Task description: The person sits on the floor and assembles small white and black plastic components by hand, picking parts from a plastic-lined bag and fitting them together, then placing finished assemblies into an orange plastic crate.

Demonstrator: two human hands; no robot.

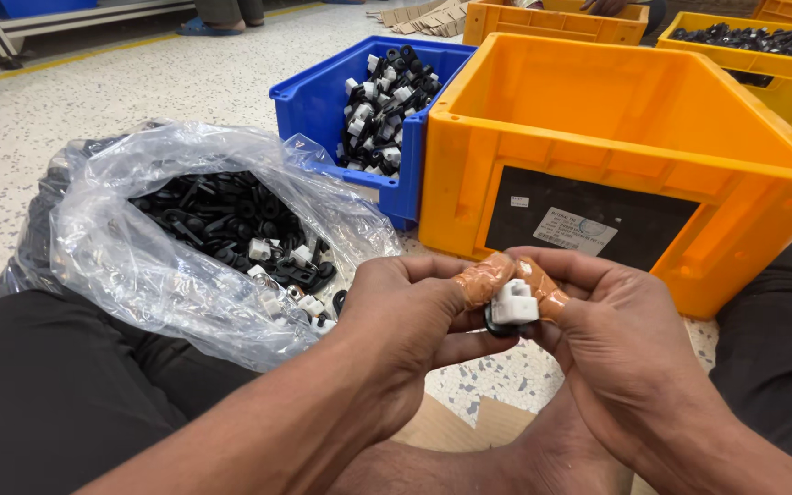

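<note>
Head view: the left hand (405,316) and the right hand (621,344) met in front of the person's lap, thumbs pressed toward each other, both pinching one small white plastic clip (514,303) seated on a black round plastic piece (497,323). Both thumbs wore orange rubber finger covers (486,278). The other fingers curled underneath, so how the black piece was gripped from below could not be told.

Judging by the grip, the step in hand was pressing the white clip onto the black piece; whether it had seated fully could not be told. A next move would call for firm, square thumb pressure so the clip did not tilt.

To the left of the left hand lay a clear crumpled plastic bag (130,247) holding loose black plastic parts (217,220) with a few white ones. Beyond the hands stood a large orange plastic crate (634,156) with a dark label panel, just beyond the thumbs. Farther off to the left of it sat a blue plastic bin (323,101) of joined black-and-white pieces (382,105).
</note>
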